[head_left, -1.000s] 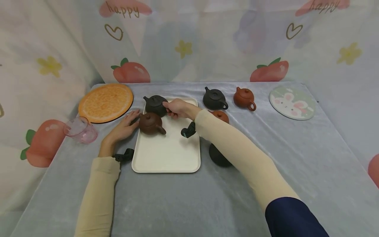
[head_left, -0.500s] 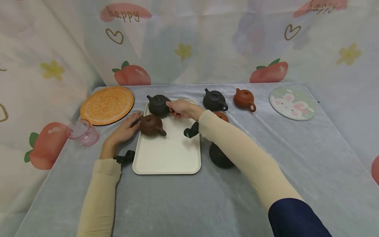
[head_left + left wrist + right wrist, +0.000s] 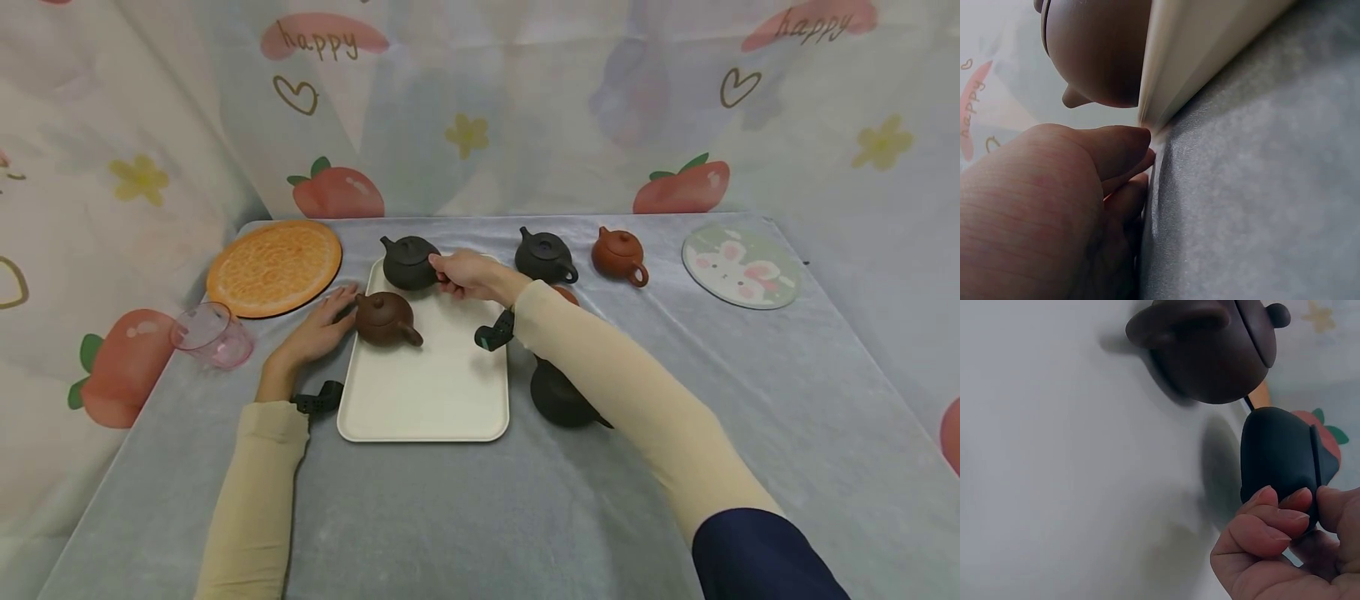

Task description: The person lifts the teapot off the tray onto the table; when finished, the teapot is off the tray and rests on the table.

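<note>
Presently on the counter (image 3: 465, 500), grey cloth cover:

1. Right hand (image 3: 467, 273): fingers and thumb curled round the handle side of the black teapot (image 3: 408, 262), holding it at the far end of the white tray (image 3: 427, 400). The right wrist view shows the fingertips (image 3: 1272, 515) pinched against the pot's dark body (image 3: 1279, 453); whether the pot rests on the tray or is lifted off it cannot be told.
2. Left hand (image 3: 318, 329): fingers straight and relaxed, lying flat on the counter against the tray's left rim. The left wrist view shows the fingertips (image 3: 1129, 140) touching the rim (image 3: 1191, 56).
3. Brown teapot (image 3: 384, 319): upright on the tray, far-left part, just beside the left hand and just near of the black teapot.
4. Second black teapot (image 3: 545, 256): on the counter, right of the tray's far end.
5. Red-brown teapot (image 3: 618, 252): right of item 4, apart from it.
6. Dark teapot (image 3: 558, 398): on the counter just right of the tray, partly under the right forearm.
7. Orange round mat (image 3: 274, 266): far left.
8. Pink glass cup (image 3: 210, 335): left edge, lying on its side.
9. Rabbit-print round mat (image 3: 740, 267): far right.
</note>
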Tool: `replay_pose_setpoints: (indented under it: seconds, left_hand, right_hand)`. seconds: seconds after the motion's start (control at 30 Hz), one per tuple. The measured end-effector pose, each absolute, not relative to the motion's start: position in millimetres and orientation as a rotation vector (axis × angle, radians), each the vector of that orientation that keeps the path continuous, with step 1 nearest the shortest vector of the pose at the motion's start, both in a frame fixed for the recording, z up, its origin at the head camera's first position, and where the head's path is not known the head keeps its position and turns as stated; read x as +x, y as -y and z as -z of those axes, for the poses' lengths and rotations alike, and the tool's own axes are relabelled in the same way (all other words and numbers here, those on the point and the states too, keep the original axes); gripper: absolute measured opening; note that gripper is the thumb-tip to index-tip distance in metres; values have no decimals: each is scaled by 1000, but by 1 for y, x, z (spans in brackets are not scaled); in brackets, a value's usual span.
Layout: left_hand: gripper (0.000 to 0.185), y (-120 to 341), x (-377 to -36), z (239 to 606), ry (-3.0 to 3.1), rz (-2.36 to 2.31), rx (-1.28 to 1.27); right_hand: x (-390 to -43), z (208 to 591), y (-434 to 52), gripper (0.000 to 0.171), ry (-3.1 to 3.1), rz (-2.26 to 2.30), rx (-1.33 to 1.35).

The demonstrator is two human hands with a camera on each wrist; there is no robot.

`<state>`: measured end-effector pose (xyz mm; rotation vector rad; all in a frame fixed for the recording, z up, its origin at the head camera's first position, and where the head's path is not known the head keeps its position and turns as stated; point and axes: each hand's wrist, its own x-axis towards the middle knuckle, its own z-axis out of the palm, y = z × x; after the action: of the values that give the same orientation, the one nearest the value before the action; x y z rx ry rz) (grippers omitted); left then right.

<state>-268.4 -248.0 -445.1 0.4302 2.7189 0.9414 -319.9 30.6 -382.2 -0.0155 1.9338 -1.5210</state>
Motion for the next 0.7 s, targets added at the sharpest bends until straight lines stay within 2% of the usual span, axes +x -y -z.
replay_pose_setpoints:
  seconds: [0.7]
  left_hand:
    - [57, 246, -267, 443, -2703, -942, 387]
  right_hand:
    - [-307, 374, -50, 40, -1949, 1527, -60]
